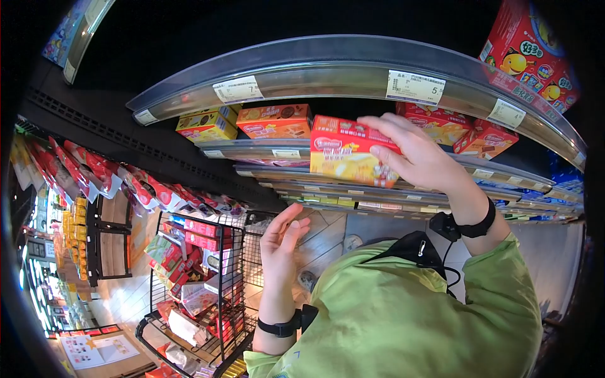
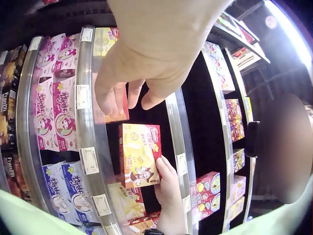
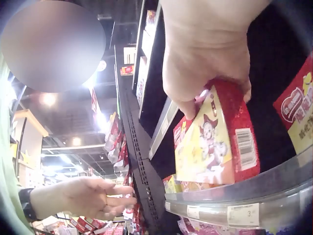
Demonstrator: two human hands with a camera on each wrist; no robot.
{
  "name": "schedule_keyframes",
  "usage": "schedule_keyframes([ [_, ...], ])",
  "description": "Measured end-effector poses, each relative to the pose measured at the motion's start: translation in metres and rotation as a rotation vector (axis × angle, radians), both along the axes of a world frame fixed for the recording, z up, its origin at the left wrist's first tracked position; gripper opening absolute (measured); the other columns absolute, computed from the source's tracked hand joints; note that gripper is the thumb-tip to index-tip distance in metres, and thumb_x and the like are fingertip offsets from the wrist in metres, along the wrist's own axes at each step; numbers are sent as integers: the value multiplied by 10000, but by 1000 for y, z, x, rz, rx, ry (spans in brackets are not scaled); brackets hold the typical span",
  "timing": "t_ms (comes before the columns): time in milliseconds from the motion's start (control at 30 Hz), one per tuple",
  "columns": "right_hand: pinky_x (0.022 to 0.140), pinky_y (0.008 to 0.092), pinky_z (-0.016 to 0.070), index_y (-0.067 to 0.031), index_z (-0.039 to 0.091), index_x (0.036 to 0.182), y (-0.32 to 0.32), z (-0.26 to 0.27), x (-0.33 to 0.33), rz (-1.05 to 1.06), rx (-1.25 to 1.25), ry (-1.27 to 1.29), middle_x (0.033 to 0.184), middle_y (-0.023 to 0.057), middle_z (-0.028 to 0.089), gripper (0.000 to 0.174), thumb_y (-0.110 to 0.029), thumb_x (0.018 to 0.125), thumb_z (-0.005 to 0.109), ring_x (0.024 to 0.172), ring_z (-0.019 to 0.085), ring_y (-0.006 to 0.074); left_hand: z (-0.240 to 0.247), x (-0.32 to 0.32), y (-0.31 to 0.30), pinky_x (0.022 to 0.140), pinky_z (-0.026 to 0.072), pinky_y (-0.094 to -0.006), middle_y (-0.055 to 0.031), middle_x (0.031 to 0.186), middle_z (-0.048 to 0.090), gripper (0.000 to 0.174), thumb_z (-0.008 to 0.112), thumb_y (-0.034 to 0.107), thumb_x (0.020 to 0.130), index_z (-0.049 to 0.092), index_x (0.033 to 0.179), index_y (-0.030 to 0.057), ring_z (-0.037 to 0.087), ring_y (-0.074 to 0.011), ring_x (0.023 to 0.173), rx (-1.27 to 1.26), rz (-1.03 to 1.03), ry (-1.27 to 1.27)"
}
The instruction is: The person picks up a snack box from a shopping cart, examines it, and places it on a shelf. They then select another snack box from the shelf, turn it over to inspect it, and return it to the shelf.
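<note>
A red and yellow box [image 1: 353, 154] is gripped by my right hand [image 1: 419, 151], thumb on its front and fingers over the top, just outside the shelf opening. The right wrist view shows the same box [image 3: 210, 142] tilted beneath the right hand [image 3: 208, 63], its barcode side visible. My left hand [image 1: 282, 246] is raised below and left of the box, fingers extended and loosely bent, holding nothing. In the left wrist view, the left hand [image 2: 146, 63] hangs apart from the box [image 2: 140, 155], with the right hand [image 2: 168, 183] at the box's edge.
An orange box [image 1: 275, 121] and yellow boxes [image 1: 208, 124] stand on the shelf left of the held box; similar red boxes [image 1: 485, 138] are to its right. A clear shelf lip [image 1: 315, 53] curves above. A black wire cart [image 1: 236, 277] full of packages stands at lower left.
</note>
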State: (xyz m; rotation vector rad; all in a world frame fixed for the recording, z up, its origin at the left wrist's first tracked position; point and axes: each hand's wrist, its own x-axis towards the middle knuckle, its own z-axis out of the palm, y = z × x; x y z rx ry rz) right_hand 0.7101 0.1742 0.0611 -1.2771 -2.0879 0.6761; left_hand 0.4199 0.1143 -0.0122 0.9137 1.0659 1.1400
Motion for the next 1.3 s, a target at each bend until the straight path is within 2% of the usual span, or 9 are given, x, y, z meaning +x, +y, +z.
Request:
schedule_keyframes([
  [67,898,428,441,-48,452,1356,3,0,0,-156,257,-224,1078,158,563,454,-167,928,540,1017,557,342,0,0,0,863,525,-313,-157,1234,602,307,584,84,937,582,1229,-9,650,-193,980,-10,3,-4],
  [300,1107,473,298,-96,404,1417,33,-23,-8,-283,348,-512,1378,189,438,528,-167,916,555,1323,371,345,-4,-6,-5,865,518,-310,-153,1184,628,276,582,94,942,599,1201,0,658,-177,938,16,-1,-16],
  [700,962,458,473,-172,392,1437,71,-32,-5,-354,177,-721,1378,187,459,561,-83,903,538,1188,521,374,-6,-7,-6,860,511,-285,-118,1128,653,251,572,91,951,604,1183,3,646,-145,926,10,28,-43],
  [833,933,457,489,-159,394,1432,73,-36,0,-345,321,-725,1366,201,469,533,-131,917,527,1163,533,386,-13,-2,-1,850,501,-266,-103,1104,662,243,569,84,947,613,1170,-2,641,-136,922,16,4,-2],
  [900,956,455,474,-160,403,1426,60,-8,-17,-418,-155,-651,1374,210,464,503,-213,939,514,1178,527,389,-7,0,-1,838,488,-250,-84,1095,669,238,578,79,936,629,1155,2,630,-127,925,-5,5,56],
  [967,958,464,458,-115,494,1347,44,-19,-22,-454,77,-495,1317,199,528,444,-226,921,548,1183,530,382,-12,-3,-1,864,481,-259,-69,1080,671,233,609,89,926,640,1142,9,615,-126,968,26,18,87],
  [1000,838,466,505,-104,578,1231,41,-29,-19,-298,466,-401,1180,187,597,352,-180,888,605,982,619,371,-20,-7,-1,881,480,-265,-60,1074,670,238,622,75,919,636,1146,3,612,-124,976,-6,13,13],
  [1067,824,434,472,-56,640,1065,31,-17,-41,-28,748,-234,1053,141,611,315,19,760,655,940,597,355,-25,-17,-4,897,476,-262,-55,1072,665,251,621,71,923,621,1161,-10,607,-117,981,1,13,38],
  [1300,734,388,501,-43,656,885,22,-34,-139,479,342,-17,820,106,651,156,12,740,666,789,634,277,-43,-82,-36,813,495,-241,-43,1060,660,268,608,115,943,604,1186,1,614,-95,966,-18,178,139],
])
